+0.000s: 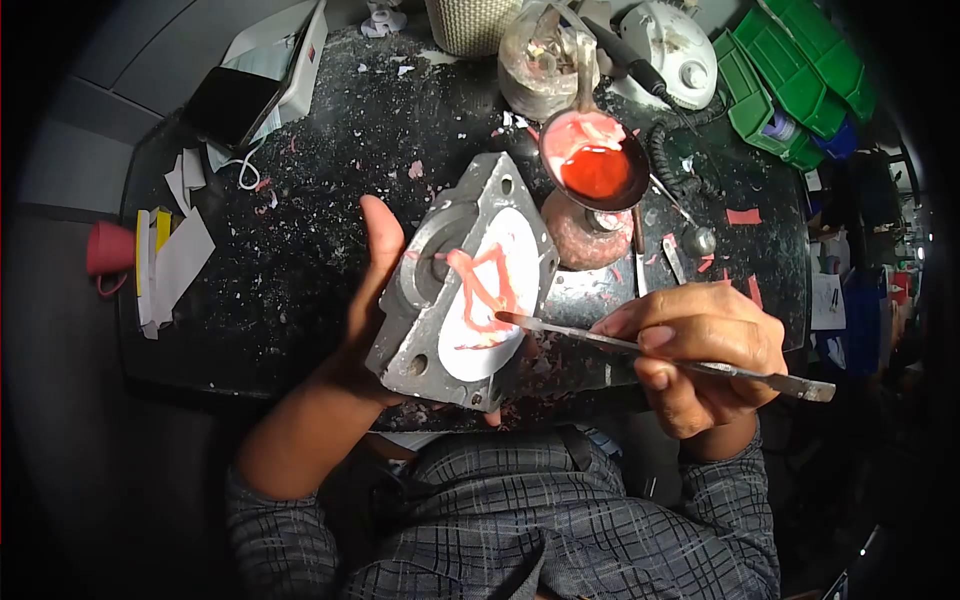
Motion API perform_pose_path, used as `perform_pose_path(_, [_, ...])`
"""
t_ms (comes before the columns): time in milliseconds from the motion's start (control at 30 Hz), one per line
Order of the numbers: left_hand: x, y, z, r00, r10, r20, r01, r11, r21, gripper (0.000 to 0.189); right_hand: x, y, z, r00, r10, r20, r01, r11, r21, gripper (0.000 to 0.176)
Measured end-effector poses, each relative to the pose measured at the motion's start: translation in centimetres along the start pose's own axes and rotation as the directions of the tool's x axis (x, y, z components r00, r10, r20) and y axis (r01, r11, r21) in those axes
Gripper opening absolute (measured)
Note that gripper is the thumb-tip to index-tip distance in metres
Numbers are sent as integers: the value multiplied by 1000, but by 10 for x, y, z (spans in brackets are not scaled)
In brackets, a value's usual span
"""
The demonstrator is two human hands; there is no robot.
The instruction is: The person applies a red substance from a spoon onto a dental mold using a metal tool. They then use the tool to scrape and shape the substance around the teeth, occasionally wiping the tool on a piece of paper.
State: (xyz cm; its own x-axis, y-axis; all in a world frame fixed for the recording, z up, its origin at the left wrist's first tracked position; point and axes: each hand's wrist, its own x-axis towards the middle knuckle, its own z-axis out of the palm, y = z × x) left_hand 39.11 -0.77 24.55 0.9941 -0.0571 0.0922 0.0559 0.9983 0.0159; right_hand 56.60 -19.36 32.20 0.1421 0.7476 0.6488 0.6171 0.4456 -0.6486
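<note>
My left hand [378, 255] supports a grey metal dental flask [402, 350] from the left and beneath, thumb raised along its side; some fingers are hidden behind it. White plaster [470, 362] fills the flask's face, with strips of pink wax [484, 290] across it. In my right hand [708, 350] a slim metal wax spatula [590, 338] is pinched, its tip touching or just at the wax. Behind the flask, a ladle [641, 170] of melted red wax [597, 173] sits above a round glass burner [588, 240]; whether a flame burns is hidden.
Metal hand tools [672, 260] and wax scraps [743, 216] lie right of the burner. At the back are a cluttered jar [535, 75], a white device [672, 50] with a coiled cord, and green bins [800, 60]. Leftward are a dark tablet-like object [232, 105] and a pink mug [108, 250].
</note>
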Motion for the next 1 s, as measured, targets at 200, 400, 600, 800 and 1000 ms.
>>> perform_pose_path(200, [1,0,-4,998,20,56,-20,1000,-1,105,1,3,4,999,-49,12,49,999,15,21])
perform_pose_path(400, [0,-1,-2,999,52,15,-51,998,-23,102,3,2,2,997,-60,43,60,998,-5,23])
perform_pose_path(600, [0,1,-6,997,19,78,-20,1000,5,103,1,2,4,999,-35,24,35,999,-3,22])
perform_pose_path(800, [-5,4,-2,994,-91,-60,92,996,9,104,-2,3,1,1000,4,22,-5,1000,3,22])
perform_pose_path(1000, [-4,2,-1,997,-62,-50,64,997,45,105,-3,10,8,995,-39,-91,45,996,74,23])
